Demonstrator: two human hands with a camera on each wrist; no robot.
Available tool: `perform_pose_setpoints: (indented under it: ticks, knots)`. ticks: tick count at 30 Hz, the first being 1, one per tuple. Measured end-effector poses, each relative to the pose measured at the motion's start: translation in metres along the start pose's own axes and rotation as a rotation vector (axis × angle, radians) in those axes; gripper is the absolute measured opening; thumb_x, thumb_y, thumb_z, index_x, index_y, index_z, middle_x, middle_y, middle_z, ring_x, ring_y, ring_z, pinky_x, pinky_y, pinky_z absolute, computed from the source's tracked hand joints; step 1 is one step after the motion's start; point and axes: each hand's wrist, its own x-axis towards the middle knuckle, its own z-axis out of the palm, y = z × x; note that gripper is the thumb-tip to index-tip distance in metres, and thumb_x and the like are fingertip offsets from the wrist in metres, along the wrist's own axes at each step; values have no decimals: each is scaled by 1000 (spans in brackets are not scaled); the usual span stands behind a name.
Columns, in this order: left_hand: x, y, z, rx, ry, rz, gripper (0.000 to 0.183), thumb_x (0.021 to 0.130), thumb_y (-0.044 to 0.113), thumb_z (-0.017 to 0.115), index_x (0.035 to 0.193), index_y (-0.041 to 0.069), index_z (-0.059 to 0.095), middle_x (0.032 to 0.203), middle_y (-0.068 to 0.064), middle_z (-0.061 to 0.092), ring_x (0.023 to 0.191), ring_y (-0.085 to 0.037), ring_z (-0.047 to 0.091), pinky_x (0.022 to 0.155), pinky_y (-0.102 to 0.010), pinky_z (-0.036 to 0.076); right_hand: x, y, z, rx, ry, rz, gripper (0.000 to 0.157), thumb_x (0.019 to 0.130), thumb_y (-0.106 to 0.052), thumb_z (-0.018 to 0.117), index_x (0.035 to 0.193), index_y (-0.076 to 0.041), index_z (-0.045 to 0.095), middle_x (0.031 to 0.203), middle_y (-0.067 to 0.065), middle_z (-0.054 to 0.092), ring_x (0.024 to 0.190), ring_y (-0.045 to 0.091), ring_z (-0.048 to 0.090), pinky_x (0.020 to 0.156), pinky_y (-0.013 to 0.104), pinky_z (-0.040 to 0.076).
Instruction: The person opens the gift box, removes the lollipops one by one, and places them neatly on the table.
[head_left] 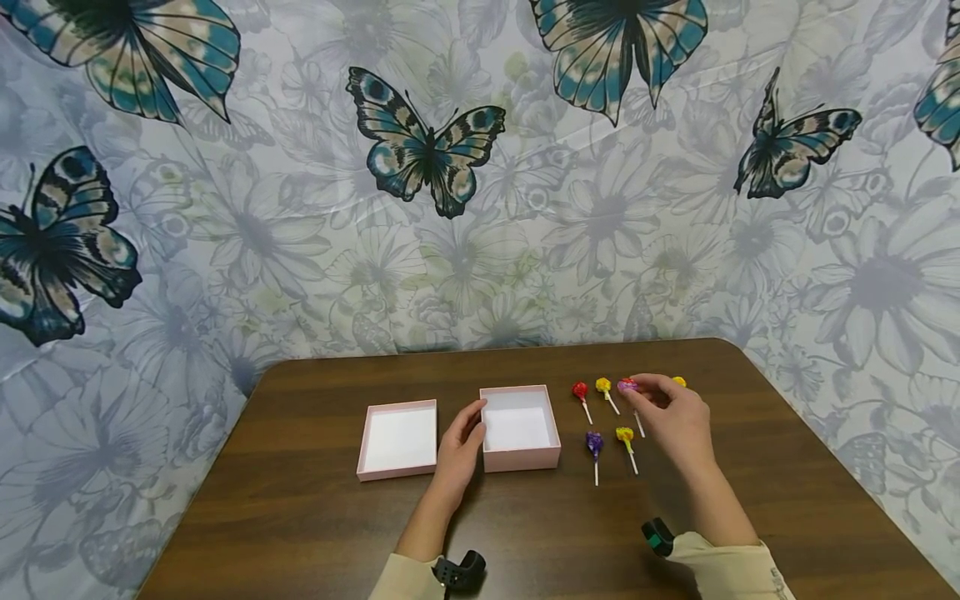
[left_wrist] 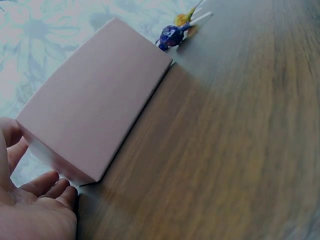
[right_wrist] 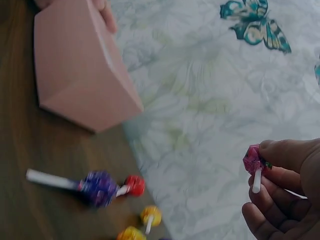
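My right hand (head_left: 675,421) pinches a pink-wrapped lollipop (right_wrist: 253,159) by its head between thumb and finger, its white stick hanging below. My left hand (head_left: 459,450) rests against the left side of a pink box (head_left: 522,460), fingertips at its rim; the lower fingers (left_wrist: 47,186) are relaxed beside its wall. The box stands uncovered with a white inside. Between it and my right hand lie a red lollipop (head_left: 580,390), a purple lollipop (head_left: 595,443) and two yellow ones, one upper (head_left: 603,385) and one lower (head_left: 625,435).
A shallow pink lid (head_left: 397,440), white inside, lies left of my left hand. Another yellow lollipop (head_left: 679,381) shows partly behind my right hand. The brown wooden table (head_left: 300,517) meets a butterfly-printed cloth (head_left: 427,275) at its far edge.
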Motion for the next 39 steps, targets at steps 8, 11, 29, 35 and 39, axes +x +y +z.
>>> perform_pose_setpoints:
  ticks: [8,11,29,35,39]
  knots:
    - [-1,2,1,5,6,8,39,103,12,51,143,16,54,151,-9,50,143,-30,43,118,-50,34,-1,35,-4,-41,-8,51,37,91,-42,71,112,-12,74,100,9,76,72,-10,53,62,16,46]
    - [-1,2,2,11,7,4,39,104,13,51,143,16,54,151,-9,50,143,-30,43,118,-48,35,-2,47,-5,-64,-23,71,40,91,-46,70,113,-13,74,101,9,75,73,-6,54,62,17,47]
    - [0,2,1,-7,0,-1,41,104,12,51,144,14,52,152,-9,49,143,-30,42,118,-50,34,-4,89,3,-77,-104,165,43,90,-47,71,112,-10,74,96,5,76,74,-4,55,67,19,44]
    - [1,1,2,1,13,-11,40,103,13,52,143,18,54,151,-8,50,142,-29,44,118,-49,35,-7,95,5,-85,-132,172,44,89,-48,72,110,-10,75,95,5,77,76,-1,56,68,22,43]
    - [1,0,2,-2,24,-7,40,103,13,52,142,17,55,150,-8,51,142,-28,44,118,-49,35,-6,99,9,-113,-138,152,43,89,-49,71,108,-10,75,93,4,76,79,5,58,71,25,43]
